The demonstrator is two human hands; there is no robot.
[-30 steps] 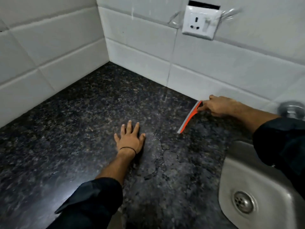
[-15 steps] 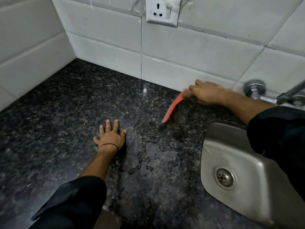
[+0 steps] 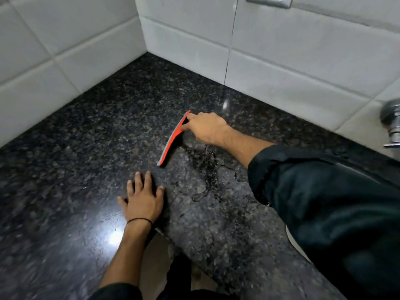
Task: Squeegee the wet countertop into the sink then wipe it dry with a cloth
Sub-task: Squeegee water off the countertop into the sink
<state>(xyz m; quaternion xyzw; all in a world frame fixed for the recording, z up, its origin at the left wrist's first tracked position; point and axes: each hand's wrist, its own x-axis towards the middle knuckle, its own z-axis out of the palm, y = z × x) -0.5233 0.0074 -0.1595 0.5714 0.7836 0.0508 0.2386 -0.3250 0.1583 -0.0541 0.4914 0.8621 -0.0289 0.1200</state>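
An orange squeegee (image 3: 173,140) with a grey blade stands on edge on the dark speckled granite countertop (image 3: 86,148). My right hand (image 3: 205,127) grips its top, fingers pressing the back of the blade. Puddles and streaks of water (image 3: 201,182) lie on the stone just right of the blade. My left hand (image 3: 142,198) rests flat on the counter, fingers spread, a little below the squeegee's near end, holding nothing. My right sleeve hides the sink; no cloth is in view.
White tiled walls (image 3: 281,68) meet in a corner behind the counter. A chrome tap fitting (image 3: 392,122) sticks out of the wall at the far right. A wall socket's lower edge (image 3: 268,1) shows at the top. The counter's front edge (image 3: 173,237) runs below my left wrist.
My right hand has carried the squeegee left, away from the back wall and the sink, toward the middle of the counter. The view has swung left; the sink has dropped out of sight.
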